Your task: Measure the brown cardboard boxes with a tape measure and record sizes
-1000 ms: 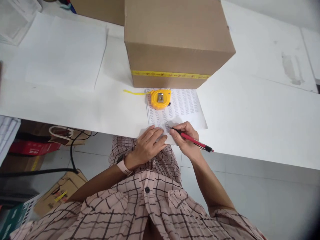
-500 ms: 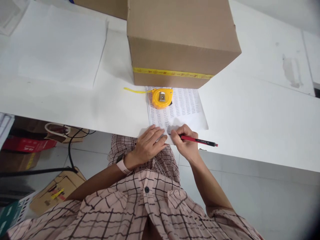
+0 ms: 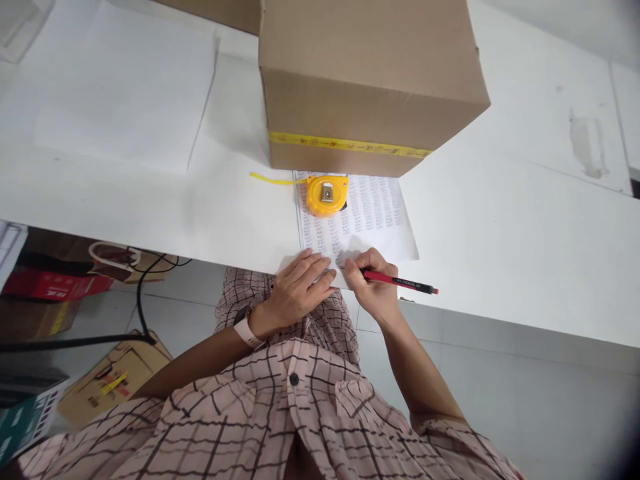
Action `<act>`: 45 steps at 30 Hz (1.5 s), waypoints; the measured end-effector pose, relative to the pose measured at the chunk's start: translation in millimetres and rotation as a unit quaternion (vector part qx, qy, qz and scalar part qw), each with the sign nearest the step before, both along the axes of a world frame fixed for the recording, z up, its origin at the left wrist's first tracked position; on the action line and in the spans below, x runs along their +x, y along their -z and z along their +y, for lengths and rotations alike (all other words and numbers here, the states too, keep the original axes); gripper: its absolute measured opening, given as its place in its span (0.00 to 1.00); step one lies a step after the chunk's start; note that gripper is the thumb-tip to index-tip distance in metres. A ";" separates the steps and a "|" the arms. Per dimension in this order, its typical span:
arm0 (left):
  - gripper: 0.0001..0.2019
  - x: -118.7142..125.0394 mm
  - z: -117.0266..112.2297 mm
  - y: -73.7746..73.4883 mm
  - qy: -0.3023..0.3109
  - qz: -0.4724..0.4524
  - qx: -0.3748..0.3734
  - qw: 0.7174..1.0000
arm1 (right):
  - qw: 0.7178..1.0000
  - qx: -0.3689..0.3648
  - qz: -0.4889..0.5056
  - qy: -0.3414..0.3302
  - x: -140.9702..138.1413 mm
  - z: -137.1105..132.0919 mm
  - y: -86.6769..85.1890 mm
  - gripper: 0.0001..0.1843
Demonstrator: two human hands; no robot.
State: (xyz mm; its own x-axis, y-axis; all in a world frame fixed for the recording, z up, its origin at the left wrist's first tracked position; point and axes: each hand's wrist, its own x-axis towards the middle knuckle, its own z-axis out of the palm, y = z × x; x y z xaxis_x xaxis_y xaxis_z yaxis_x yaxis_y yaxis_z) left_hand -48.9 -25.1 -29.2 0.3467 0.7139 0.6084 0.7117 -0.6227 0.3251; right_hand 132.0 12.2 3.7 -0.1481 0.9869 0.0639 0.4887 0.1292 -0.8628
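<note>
My right hand grips a red and black pencil, its writing end at the lower part of a paper sheet covered in columns of handwriting. My left hand lies flat with fingers stretched over the sheet's lower left corner at the table edge. Above both hands, a yellow tape measure rests on the sheet with a short length of its blade out to the left. The sheet's top edge meets a large cardboard box banded with yellow printed tape, which hides whatever lies behind it.
The white table runs across the view. White paper lies at its left, and another carton stands at the back. Below the table on the left are a black cable, a red package and flattened cardboard.
The box, sheet and tape measure appear slightly farther right in view, as from a small head movement. My right hand keeps the pencil on the sheet; my left hand stays put.
</note>
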 end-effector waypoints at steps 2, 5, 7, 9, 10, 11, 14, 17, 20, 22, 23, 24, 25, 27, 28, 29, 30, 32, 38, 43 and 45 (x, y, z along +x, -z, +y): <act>0.12 0.1 0.1 0.0 0.000 0.000 0.000 1.000 | 1.000 0.000 -0.002 0.005 0.1 0.1 0.1 0.18; 0.12 0.4 0.6 -0.4 -0.003 0.004 0.020 1.000 | 1.000 0.000 -0.005 0.002 -0.1 0.5 -0.7 0.18; 0.12 0.4 0.6 -0.4 -0.003 0.006 0.022 1.000 | 1.000 -0.003 0.001 -0.003 -0.4 0.8 -1.9 0.17; 0.12 0.0 0.2 0.0 -0.001 0.005 0.009 1.000 | 1.000 -0.008 0.011 -0.001 -0.9 1.1 -3.4 0.17; 0.12 -0.2 -0.1 0.4 0.000 0.003 0.001 1.000 | 1.000 -0.010 0.016 0.004 -1.3 1.3 -4.2 0.17; 0.12 -0.5 -0.4 0.8 0.001 0.003 -0.005 1.000 | 1.000 -0.010 0.020 0.010 -1.7 1.6 -4.8 0.18; 0.12 -0.7 -0.8 1.2 0.002 0.004 -0.006 1.000 | 0.999 -0.004 0.024 0.020 -2.5 2.4 -5.6 0.18; 0.12 -0.2 -0.2 -0.1 -0.002 0.008 0.005 1.000 | 1.000 0.002 0.016 0.013 -1.6 2.7 -3.7 0.18; 0.10 0.5 0.9 -2.5 -0.009 0.016 0.024 1.000 | 1.000 0.000 0.006 0.008 0.0 2.4 -1.0 0.18; 0.10 0.6 1.3 -3.6 -0.012 0.020 0.032 0.999 | 1.000 0.004 0.004 0.007 0.6 2.1 -0.1 0.18; 0.10 0.5 1.3 -3.9 -0.012 0.020 0.032 0.999 | 1.000 0.006 0.004 0.007 0.6 2.1 -0.1 0.18; 0.10 0.4 1.3 -3.9 -0.011 0.018 0.031 0.999 | 1.000 0.008 0.007 0.006 0.5 2.1 -0.5 0.18; 0.10 0.3 1.2 -3.8 -0.010 0.016 0.028 0.999 | 1.000 0.008 0.009 0.006 0.3 2.2 -1.1 0.18; 0.10 0.1 1.0 -3.4 -0.009 0.015 0.027 0.999 | 1.000 0.005 0.015 0.002 -0.5 2.4 -2.6 0.18; 0.10 0.1 1.0 -3.3 -0.010 0.016 0.028 0.999 | 1.000 0.003 0.017 0.001 -0.8 2.5 -3.4 0.18; 0.10 0.2 1.0 -3.2 -0.012 0.017 0.029 0.999 | 1.000 0.001 0.018 0.001 -1.2 2.6 -4.0 0.17; 0.10 0.3 1.1 -3.3 -0.015 0.020 0.031 0.999 | 1.000 0.000 0.019 0.003 -1.6 2.6 -4.5 0.17; 0.09 0.6 1.3 -3.5 -0.018 0.022 0.036 0.999 | 1.000 0.001 0.020 0.006 -2.1 2.5 -5.0 0.17; 0.11 1.1 1.8 -4.3 -0.010 0.016 0.039 0.999 | 1.000 -0.002 0.029 0.006 -1.4 2.7 -5.6 0.17; 0.09 0.8 1.9 -5.5 -0.014 0.024 0.043 0.999 | 0.999 0.000 0.037 0.013 -0.7 3.8 -3.7 0.16; 0.09 0.8 2.0 -6.0 -0.016 0.026 0.044 0.999 | 0.999 0.006 0.037 0.008 -0.8 4.1 -3.0 0.16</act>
State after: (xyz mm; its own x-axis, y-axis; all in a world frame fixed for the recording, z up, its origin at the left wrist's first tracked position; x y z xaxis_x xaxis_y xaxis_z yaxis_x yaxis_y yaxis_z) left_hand -48.1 -23.2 -23.2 0.3563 0.6704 0.6509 0.7466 -0.6231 0.2331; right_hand 131.2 16.2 6.7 -0.1263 0.9882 0.0866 0.4266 0.1329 -0.8946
